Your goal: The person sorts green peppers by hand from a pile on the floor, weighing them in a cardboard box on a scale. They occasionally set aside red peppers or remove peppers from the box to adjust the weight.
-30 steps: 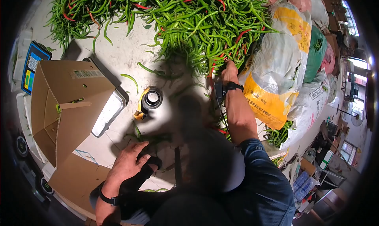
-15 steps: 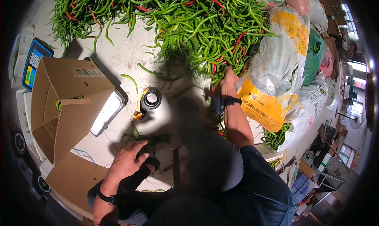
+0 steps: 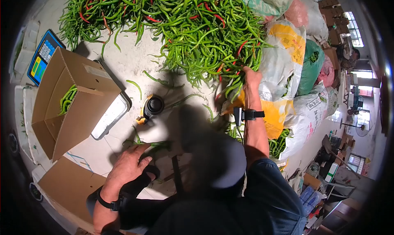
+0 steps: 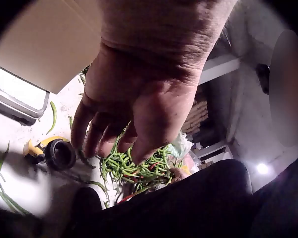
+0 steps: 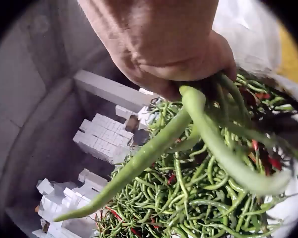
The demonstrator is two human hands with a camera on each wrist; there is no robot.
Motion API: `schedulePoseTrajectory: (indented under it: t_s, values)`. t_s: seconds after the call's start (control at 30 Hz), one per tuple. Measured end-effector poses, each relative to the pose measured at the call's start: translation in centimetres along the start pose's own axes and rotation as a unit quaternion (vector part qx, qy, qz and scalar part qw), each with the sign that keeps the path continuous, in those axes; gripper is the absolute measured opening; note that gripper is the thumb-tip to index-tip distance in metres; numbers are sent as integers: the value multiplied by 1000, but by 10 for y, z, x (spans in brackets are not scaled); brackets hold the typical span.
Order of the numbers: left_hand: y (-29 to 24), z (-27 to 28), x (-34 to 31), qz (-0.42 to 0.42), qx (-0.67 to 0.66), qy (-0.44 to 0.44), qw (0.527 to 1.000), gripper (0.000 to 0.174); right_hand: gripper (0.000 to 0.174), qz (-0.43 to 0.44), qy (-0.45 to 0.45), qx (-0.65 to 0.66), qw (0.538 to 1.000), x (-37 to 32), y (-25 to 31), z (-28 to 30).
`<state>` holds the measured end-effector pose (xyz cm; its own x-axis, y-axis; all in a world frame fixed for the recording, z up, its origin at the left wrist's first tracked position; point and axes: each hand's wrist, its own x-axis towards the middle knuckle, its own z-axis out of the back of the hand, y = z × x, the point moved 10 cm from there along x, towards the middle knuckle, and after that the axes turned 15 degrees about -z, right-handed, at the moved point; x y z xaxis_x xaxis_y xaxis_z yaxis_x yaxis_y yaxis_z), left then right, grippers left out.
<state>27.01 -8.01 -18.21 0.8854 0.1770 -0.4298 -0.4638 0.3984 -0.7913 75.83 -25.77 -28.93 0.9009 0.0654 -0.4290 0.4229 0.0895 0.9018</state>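
My right hand (image 3: 252, 80) grips a small bunch of long green chili peppers (image 5: 139, 161) at the near right edge of a big chili pile (image 3: 205, 36). Seen from the right wrist, the peppers hang out below the curled fingers, and the pile lies beneath them. My left hand (image 3: 128, 165) hangs loosely with nothing in it, near my knee. In the left wrist view its fingers (image 4: 92, 131) are slightly bent and apart. Beyond it a few loose peppers (image 3: 158, 144) lie on the white surface.
At left, an open cardboard box (image 3: 96, 91) with green peppers inside stands on a scale (image 3: 110, 118) with a blue keypad (image 3: 45, 54). A black-and-yellow tape dispenser (image 3: 154, 105) lies mid-surface. Stuffed sacks (image 3: 283, 66) line the right side.
My right hand has drawn back slightly from the pile, with green peppers now showing in its grip. The head view has shifted, showing more peppers inside the box. My left hand stays nearly still.
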Motion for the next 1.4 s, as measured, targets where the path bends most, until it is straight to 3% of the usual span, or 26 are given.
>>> schedulePoseTrajectory:
  t_s: [0.37, 0.6, 0.7, 0.77, 0.83, 0.9, 0.93, 1.03, 1.1, 1.13, 1.17, 1.23, 1.33, 1.4]
  values:
    - [-42, 26, -37, -53, 18, -79, 995, 41, 30, 72, 145, -180, 970, -48, 177, -51]
    - [-57, 35, -53, -77, 45, -123, 988, 40, 36, 82, 295, -91, 948, -115, 249, -78]
    - [-63, 40, -53, -149, 24, -157, 976, 36, 41, 65, 344, -55, 935, -160, 262, -95]
    - [-64, 54, -54, -157, -81, -217, 960, 29, 46, -14, 483, 38, 875, -196, 254, -124]
    - [-60, 68, -54, -146, -88, -252, 953, 22, 55, -84, 532, 67, 840, -232, 241, -145]
    - [-37, 82, -53, -105, -285, -322, 897, 23, 56, -123, 594, 67, 792, -280, 228, -170]
    - [-38, 93, -54, -139, -329, -349, 866, 27, 58, -148, 624, 62, 765, -301, 218, -181]
    - [-61, 123, -70, -243, -419, -408, 774, 43, 56, -146, 604, 25, 783, -373, 193, -205]
    - [-81, 135, -82, -334, -455, -382, 732, 49, 54, -176, 646, -22, 743, -425, 169, -218]
    - [-85, 138, -88, -352, -487, -390, 698, 46, 54, -185, 656, -46, 730, -441, 156, -222]
    - [-83, 139, -95, -347, -484, -402, 696, 46, 54, -194, 665, -71, 717, -456, 142, -227]
    - [-82, 141, -114, -391, -530, -404, 635, 43, 51, -214, 653, -74, 723, -483, 126, -230]
    - [-71, 141, -140, -395, -524, -428, 622, 36, 49, -278, 673, -56, 683, -503, 96, -237]
    - [-67, 141, -153, -393, -508, -452, 618, 31, 42, -333, 716, -14, 613, -520, 86, -238]
